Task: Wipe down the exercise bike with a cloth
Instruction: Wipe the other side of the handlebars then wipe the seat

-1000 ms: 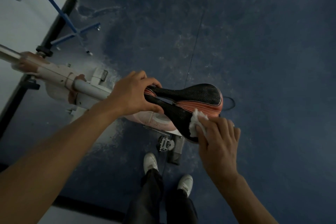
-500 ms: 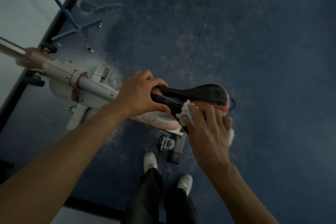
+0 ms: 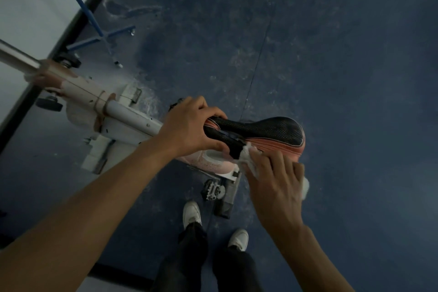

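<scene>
Looking straight down on the bike, its pale frame running from upper left toward the middle of the dark blue floor. The saddle sits at centre, black perforated top with orange-pink striped sides, nose pointing left.

Left hand is on that nose, fingers curled over the top and thumb tucked under the near edge, a firm wrap around the narrow end. Right hand is at the near side of the saddle, toward its wide end, palm down with the fingers spread and lying flat over the cloth. The cloth is white and bunched, pressed between that hand and the saddle's near flank; a bit peeks out ahead of the fingertips, touching the black edge, and another tuft shows past the outer side of the hand. So the right hand is pressing rather than pinching, and whether the thumb hooks the cloth underneath, I can't tell.

Below the saddle there's a pedal, and just beneath it two white shoes on the floor with dark trousers above.
</scene>
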